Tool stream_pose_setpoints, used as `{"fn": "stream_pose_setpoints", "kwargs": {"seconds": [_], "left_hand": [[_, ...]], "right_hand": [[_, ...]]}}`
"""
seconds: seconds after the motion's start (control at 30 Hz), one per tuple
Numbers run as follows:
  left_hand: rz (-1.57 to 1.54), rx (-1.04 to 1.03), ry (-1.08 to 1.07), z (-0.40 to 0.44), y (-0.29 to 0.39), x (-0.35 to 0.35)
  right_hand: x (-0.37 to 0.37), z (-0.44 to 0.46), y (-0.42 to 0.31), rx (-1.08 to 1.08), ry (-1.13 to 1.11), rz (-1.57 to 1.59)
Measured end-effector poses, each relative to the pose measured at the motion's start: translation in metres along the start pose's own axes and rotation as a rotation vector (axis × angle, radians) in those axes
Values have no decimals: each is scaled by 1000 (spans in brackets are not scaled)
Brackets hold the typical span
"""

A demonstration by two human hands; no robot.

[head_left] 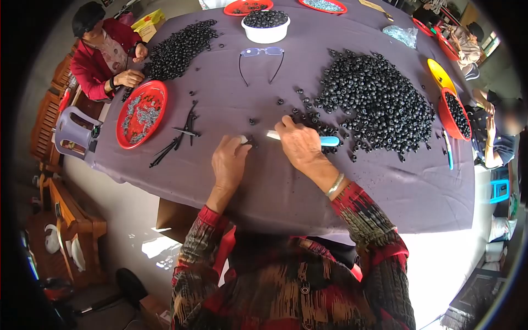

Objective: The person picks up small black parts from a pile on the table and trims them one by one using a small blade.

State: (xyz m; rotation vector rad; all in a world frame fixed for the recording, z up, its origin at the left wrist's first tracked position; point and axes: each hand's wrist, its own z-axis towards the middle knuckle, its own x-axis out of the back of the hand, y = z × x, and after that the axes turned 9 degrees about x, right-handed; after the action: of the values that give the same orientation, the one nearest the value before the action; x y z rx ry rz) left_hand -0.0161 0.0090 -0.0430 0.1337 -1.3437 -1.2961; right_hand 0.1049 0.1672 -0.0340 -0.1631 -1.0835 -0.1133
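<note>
My right hand [300,144] is closed round a knife with a blue and white handle [329,141]; its pale blade end points left toward my other hand. My left hand [229,160] is pinched at the fingertips, with a small whitish thing [243,139] at them that I cannot make out. Small dark bits [252,143] lie on the cloth beside those fingertips. A large heap of small black round pieces [379,104] spreads to the right of my hands, and a few loose ones [252,121] sit just beyond them.
Black stick-like pieces [179,138] and a red plate of grey bits [144,114] lie left. Eyeglasses [262,51] and a white bowl of black pieces [265,27] stand beyond. A person in red [110,52] works at another heap, back left. At right is a red bowl [446,118].
</note>
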Motion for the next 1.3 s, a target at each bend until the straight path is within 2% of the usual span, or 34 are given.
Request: {"fn": "stream_pose_setpoints", "kwargs": {"seconds": [0.13,0.2,0.27,0.3,0.4,0.5,0.53,0.7,0.9,0.97,1.17,1.3], "left_hand": [[-53,-31,36,-3,4,1],[-52,32,48,-12,16,5],[-75,15,95,-23,38,9],[-96,-1,47,-28,40,7],[-632,309,-320,-44,68,4],[-1151,577,-654,-54,94,1],[-1270,593,-797,-58,88,-8],[-1536,762,-1089,-76,126,-22],[-1621,803,-1231,-88,135,-34],[-1616,763,-1254,-89,134,-36],[-1479,606,-1144,-92,131,-35],[-1592,611,-1163,-95,143,-30]], "right_hand": [[15,-21,15,-37,-35,43],[33,-22,20,-43,-61,95],[47,-24,21,-41,-7,141],[54,-25,22,-40,23,157],[86,-36,8,-41,206,419],[120,-57,-11,-84,260,612],[129,-67,-14,-98,246,672],[154,-108,-12,-163,259,704],[166,-130,-12,-178,188,658],[166,-131,-12,-150,266,627],[162,-136,-22,-121,340,406],[161,-139,-24,-89,373,347]]}}
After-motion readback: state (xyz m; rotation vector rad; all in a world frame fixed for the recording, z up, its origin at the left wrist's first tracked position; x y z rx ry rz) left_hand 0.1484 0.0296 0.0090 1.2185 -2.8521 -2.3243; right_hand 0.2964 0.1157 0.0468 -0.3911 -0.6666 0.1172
